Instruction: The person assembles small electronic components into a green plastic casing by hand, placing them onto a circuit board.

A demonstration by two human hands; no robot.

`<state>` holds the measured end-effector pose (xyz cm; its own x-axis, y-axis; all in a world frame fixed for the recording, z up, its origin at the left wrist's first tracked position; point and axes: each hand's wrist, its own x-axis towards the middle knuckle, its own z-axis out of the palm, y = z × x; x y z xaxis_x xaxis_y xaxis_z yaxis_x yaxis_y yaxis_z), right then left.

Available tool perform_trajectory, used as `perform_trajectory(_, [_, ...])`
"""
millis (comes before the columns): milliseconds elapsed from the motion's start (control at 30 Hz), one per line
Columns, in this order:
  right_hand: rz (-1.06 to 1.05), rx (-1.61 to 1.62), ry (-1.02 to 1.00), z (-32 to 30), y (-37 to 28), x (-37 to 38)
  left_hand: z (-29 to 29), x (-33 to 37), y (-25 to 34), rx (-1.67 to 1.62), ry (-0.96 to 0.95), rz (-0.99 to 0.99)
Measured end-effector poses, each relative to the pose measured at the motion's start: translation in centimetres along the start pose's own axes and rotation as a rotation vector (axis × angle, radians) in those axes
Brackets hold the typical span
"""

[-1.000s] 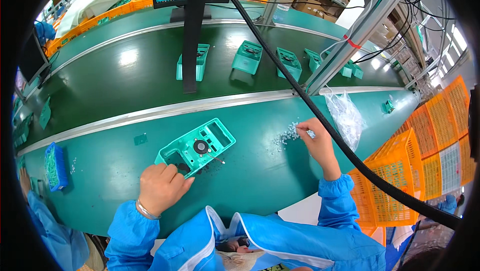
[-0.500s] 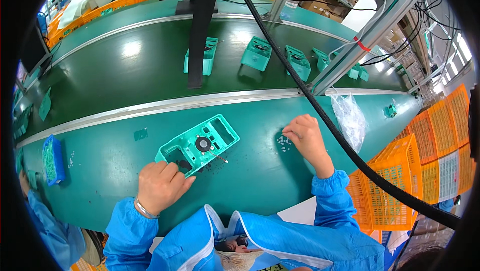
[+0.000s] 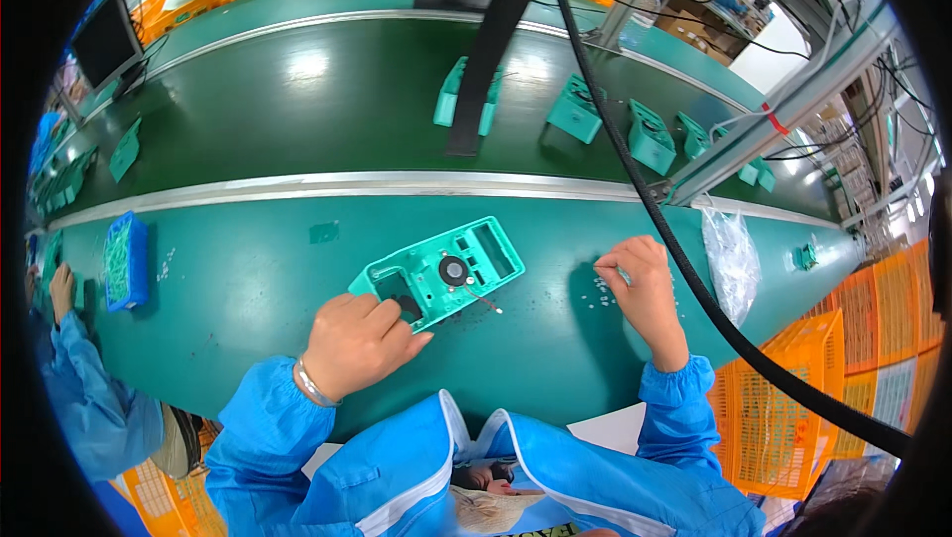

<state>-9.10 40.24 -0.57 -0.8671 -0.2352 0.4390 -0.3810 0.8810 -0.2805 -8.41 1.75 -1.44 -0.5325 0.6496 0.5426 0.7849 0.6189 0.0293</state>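
At left, the near-left end of the green housing (image 3: pixel 421 274), which lies aslant on the tabletop (image 3: pixel 248 319), is held in the grip of the left hand (image 3: pixel 362 344); should it be pressed unevenly, the housing could be slewed round. Over its near edge, the wire (image 3: pixel 484 300) by the fan (image 3: pixel 453 270) could be snagged by a passing sleeve, while farther right, small pale pieces (image 3: pixel 602 289) could be scattered if brushed by the right hand (image 3: pixel 643 284), whose fingertips are drawn together, though whether a piece is gripped cannot be told.

Teal housing (image 3: pixel 424 263); black fan (image 3: pixel 453 270); orange latticed crate (image 3: pixel 781 438)
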Motion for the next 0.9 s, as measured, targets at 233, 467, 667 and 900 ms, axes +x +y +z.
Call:
perform_trajectory(233, [-0.096, 0.321, -0.126, 2.1, -5.1, 4.2, -0.4, -0.2, -0.2, -0.028, -0.003, 0.034])
perform_trajectory(467, [-0.314, 0.601, -0.407, 4.3, -9.1, 6.9, -0.5, -0.6, -0.1, -0.075, -0.007, 0.078])
perform_trajectory(667, [-0.385, 0.584, -0.626, 4.7, -9.7, 7.5, -0.6, -0.9, 0.0, -0.08, 0.01, 0.074])
perform_trajectory(900, [-0.394, 0.588, -0.615, 4.8, -9.8, 7.7, 0.0, -0.7, -0.2, -0.131, 0.075, 0.063])
